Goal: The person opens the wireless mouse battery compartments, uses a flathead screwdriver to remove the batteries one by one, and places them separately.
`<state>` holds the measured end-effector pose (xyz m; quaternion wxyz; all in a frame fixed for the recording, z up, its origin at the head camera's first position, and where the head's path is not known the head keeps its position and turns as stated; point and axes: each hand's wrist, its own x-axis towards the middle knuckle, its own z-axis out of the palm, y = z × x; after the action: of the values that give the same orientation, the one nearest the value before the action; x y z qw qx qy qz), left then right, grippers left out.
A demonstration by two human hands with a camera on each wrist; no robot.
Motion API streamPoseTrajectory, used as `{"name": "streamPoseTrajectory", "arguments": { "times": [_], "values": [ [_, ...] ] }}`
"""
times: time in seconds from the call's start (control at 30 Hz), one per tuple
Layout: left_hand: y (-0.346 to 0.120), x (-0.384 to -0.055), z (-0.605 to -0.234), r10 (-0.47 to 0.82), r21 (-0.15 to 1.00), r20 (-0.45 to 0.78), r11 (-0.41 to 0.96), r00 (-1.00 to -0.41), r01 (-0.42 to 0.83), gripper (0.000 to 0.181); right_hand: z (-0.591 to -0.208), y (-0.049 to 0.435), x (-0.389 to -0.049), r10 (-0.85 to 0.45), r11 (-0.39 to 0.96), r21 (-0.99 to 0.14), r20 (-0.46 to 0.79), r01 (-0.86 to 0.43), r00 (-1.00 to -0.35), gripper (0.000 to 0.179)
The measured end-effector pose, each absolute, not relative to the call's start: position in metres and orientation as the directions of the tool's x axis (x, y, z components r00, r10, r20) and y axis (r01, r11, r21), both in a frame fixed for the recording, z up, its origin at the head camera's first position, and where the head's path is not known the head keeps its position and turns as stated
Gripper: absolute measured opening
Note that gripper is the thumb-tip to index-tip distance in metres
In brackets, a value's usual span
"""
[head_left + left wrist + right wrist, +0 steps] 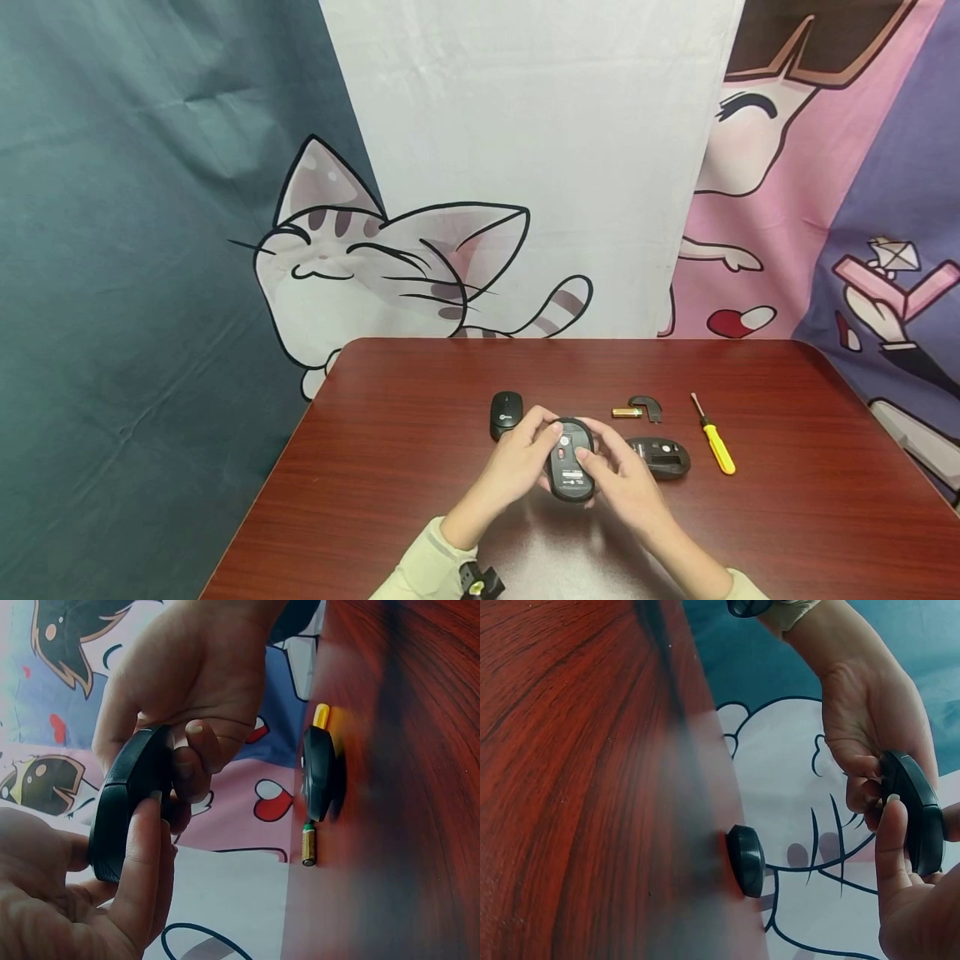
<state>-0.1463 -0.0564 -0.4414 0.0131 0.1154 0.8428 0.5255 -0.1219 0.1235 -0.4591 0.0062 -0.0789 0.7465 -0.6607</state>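
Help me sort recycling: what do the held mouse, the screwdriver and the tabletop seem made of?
Held mouse: probably plastic, matte black, from its smooth moulded shell and dull sheen.
Screwdriver: handle likely smooth plastic, by its bright yellow; thin shaft probably metal, too small to be sure.
Tabletop: wood or printed laminate, satin, with reddish grain and soft glare; I can't tell which.

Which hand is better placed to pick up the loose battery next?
Probably your right hand: it's nearer the loose battery, while your left hand is farther across. Both hold the same mouse, though, so the right must release first.
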Motion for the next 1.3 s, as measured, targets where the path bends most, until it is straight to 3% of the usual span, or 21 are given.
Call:
{"name": "streamPoseTrajectory", "arguments": {
  "times": [0.3,0.77,1.03,1.3],
  "values": [
    [-0.0542,-0.1469,-0.4414,0.229,0.890,0.070,0.425,-0.971,0.164,0.022,-0.4610,0.1209,-0.1212,-0.064,0.245,-0.960,0.122,-0.134,-0.990,0.036],
    [-0.0545,-0.1440,-0.4410,0.262,0.980,-0.038,0.197,-0.964,0.015,0.033,-0.4608,0.1239,-0.1207,-0.076,0.185,-0.980,0.063,-0.077,-0.995,0.038],
    [-0.0576,-0.1421,-0.4408,0.321,0.983,-0.014,0.179,-0.947,0.046,0.035,-0.4562,0.1241,-0.1199,-0.095,0.147,-0.988,0.040,-0.054,-0.995,0.037],
    [-0.0607,-0.1433,-0.4450,0.326,0.985,-0.004,0.163,-0.945,0.052,0.034,-0.4560,0.1271,-0.1240,-0.096,0.227,-0.970,0.063,-0.084,-0.993,0.037]
  ]
}}
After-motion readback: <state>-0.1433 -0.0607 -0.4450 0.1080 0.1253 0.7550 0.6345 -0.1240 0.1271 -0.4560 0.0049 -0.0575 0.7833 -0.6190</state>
